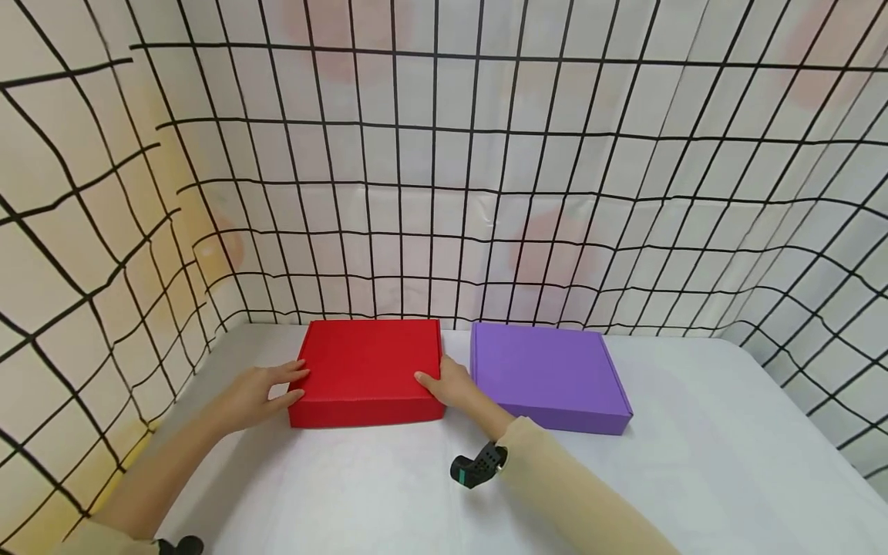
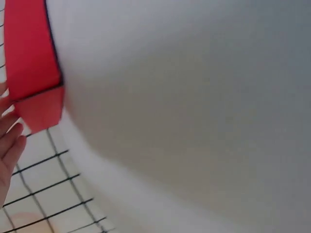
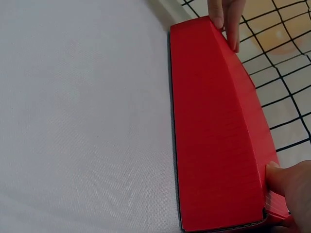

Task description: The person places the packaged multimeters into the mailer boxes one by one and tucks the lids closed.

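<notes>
A closed red cardboard box point(image 1: 371, 362) lies flat on the white table, near the mesh at the back. At its left side is my left hand point(image 1: 253, 397), its fairly straight fingers touching the edge; in the left wrist view the fingers point(image 2: 10, 141) lie along the box's end. My right hand point(image 1: 451, 383) grips the right side, thumb on top and the other fingers down the side, partly hidden. The right wrist view shows the thumb of this hand point(image 3: 294, 187) on the box near a corner point(image 3: 218, 145). A closed purple box point(image 1: 548, 374) lies just right of the red one.
White cloth with a black grid point(image 1: 444, 193) rises behind and at both sides of the white table point(image 1: 375, 493). Dark straps point(image 1: 479, 466) circle both wrists, below beige sleeves. The right forearm crosses in front of the purple box's near left corner.
</notes>
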{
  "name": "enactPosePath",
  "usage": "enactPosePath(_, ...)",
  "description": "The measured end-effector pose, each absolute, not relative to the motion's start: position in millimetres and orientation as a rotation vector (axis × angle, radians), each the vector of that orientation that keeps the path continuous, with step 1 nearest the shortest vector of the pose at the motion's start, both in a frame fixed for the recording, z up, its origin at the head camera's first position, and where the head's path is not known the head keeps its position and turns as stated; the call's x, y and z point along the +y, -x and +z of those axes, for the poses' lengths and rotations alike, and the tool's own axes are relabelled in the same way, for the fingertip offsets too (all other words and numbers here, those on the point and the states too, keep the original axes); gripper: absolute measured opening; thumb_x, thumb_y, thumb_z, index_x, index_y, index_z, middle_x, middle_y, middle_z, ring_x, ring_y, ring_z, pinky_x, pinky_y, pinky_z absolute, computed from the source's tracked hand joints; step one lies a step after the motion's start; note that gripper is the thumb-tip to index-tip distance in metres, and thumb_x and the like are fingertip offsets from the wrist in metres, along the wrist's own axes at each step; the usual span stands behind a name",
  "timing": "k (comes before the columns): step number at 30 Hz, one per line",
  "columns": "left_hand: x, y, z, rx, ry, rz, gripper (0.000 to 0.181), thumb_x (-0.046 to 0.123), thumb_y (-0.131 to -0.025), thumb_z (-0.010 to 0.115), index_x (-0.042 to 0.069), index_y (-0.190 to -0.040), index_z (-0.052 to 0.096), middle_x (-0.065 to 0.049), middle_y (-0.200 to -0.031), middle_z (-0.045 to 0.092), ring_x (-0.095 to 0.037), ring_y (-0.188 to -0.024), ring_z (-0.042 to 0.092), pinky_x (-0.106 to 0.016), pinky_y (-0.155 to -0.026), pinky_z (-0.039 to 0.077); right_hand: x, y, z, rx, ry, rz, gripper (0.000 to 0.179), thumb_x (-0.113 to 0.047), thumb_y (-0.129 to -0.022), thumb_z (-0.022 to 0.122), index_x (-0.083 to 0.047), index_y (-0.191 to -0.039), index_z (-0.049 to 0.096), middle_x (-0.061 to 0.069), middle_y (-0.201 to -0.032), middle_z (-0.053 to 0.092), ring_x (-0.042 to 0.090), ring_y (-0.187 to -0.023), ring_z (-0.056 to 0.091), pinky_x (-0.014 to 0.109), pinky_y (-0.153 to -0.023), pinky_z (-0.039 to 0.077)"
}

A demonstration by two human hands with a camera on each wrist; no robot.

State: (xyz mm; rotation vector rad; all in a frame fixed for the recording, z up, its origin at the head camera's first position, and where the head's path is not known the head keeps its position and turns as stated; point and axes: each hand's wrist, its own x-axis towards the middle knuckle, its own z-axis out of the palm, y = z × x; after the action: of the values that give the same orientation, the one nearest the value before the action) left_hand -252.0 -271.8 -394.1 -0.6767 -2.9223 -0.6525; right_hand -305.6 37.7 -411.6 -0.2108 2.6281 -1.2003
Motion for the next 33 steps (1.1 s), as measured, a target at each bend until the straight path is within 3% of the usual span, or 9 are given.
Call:
enactPosePath(2,-272,252,-389,-2.996,0.679,-0.622,0.047,0.015,-0.080,0.068,-0.001,-0.123,0.057,-0.021,-0.129,0.053,-0.002,-0.044,0.028,-0.018,-0.044,0.028,37,305,-413,2.634,0.208,-1.203,0.042,-0.022,-0.088,0.061,0.005,-0.118,0.047,0.015,-0.098,0.061,0.023,-0.083,0.060,0.037,-0.076,0.050)
enactPosePath(3,-272,252,-387,-3.024,0.677,-0.597,0.049,0.016,-0.078,0.070,-0.001,-0.123,0.057,-0.020,-0.128,0.053,-0.002,-0.044,0.028,-0.018,-0.044,0.027,38,305,-414,2.650,0.234,-1.205,0.043,-0.024,-0.089,0.061,0.005,-0.116,0.047,0.014,-0.095,0.061,0.021,-0.080,0.060,0.035,-0.072,0.051)
enactPosePath(5,-270,253,-384,-3.061,0.694,-0.528,0.054,0.019,-0.074,0.073,-0.001,-0.121,0.058,-0.020,-0.127,0.054,-0.008,-0.049,0.045,-0.018,-0.044,0.028,38,305,-414,2.660,0.222,-1.208,0.043,-0.025,-0.088,0.061,0.006,-0.115,0.047,0.014,-0.093,0.061,0.021,-0.078,0.060,0.034,-0.071,0.051)
enactPosePath(8,-265,254,-382,-3.078,0.707,-0.396,0.058,0.021,-0.069,0.078,-0.001,-0.119,0.060,-0.021,-0.123,0.057,-0.024,-0.076,0.063,-0.018,-0.044,0.030,38,304,-414,2.654,0.198,-1.221,0.043,-0.025,-0.088,0.062,0.006,-0.115,0.047,0.014,-0.092,0.061,0.021,-0.078,0.061,0.034,-0.070,0.052)
enactPosePath(11,-261,256,-381,-3.083,0.708,-0.294,0.057,0.021,-0.066,0.080,-0.002,-0.116,0.063,-0.021,-0.115,0.062,-0.023,-0.071,0.061,-0.018,-0.045,0.033,37,304,-412,2.634,0.170,-1.228,0.042,-0.022,-0.088,0.062,0.006,-0.117,0.047,0.015,-0.095,0.061,0.024,-0.082,0.061,0.037,-0.074,0.052)
enactPosePath(15,-257,258,-378,-3.086,0.721,-0.240,0.052,0.018,-0.064,0.081,-0.001,-0.110,0.066,-0.014,-0.093,0.068,-0.010,-0.057,0.042,-0.018,-0.046,0.035,37,305,-411,2.636,0.197,-1.216,0.042,-0.021,-0.088,0.061,0.005,-0.118,0.047,0.015,-0.098,0.061,0.025,-0.085,0.061,0.038,-0.076,0.051)
enactPosePath(20,-254,254,-373,-3.053,0.804,-0.102,0.048,0.016,-0.064,0.082,0.000,-0.107,0.068,-0.001,-0.072,0.060,-0.009,-0.059,0.043,-0.018,-0.049,0.038,36,307,-413,2.629,0.220,-1.210,0.042,-0.022,-0.089,0.060,0.004,-0.120,0.046,0.015,-0.101,0.060,0.025,-0.088,0.060,0.039,-0.078,0.051)
enactPosePath(29,-247,252,-371,-3.068,0.811,0.113,0.047,0.019,-0.065,0.083,0.000,-0.105,0.068,-0.010,-0.086,0.067,-0.016,-0.066,0.056,-0.021,-0.055,0.046,36,309,-414,2.624,0.207,-1.189,0.044,-0.022,-0.088,0.061,0.003,-0.121,0.046,0.015,-0.101,0.060,0.025,-0.087,0.060,0.039,-0.078,0.052)
enactPosePath(33,-246,252,-372,-3.007,0.864,0.197,0.043,0.018,-0.065,0.083,0.000,-0.102,0.068,-0.010,-0.083,0.067,-0.018,-0.066,0.058,-0.023,-0.058,0.050,36,310,-412,2.614,0.193,-1.153,0.046,-0.023,-0.088,0.060,0.003,-0.122,0.045,0.015,-0.103,0.060,0.025,-0.089,0.060,0.039,-0.080,0.051)
